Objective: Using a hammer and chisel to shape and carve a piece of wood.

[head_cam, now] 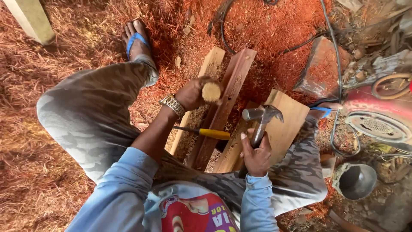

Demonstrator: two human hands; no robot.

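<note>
At centre frame, the left hand is gripping a round wooden peg over a reddish plank; the right hand is clutching a claw hammer. A glancing blow is perhaps risking the fingers beside the peg.
</note>
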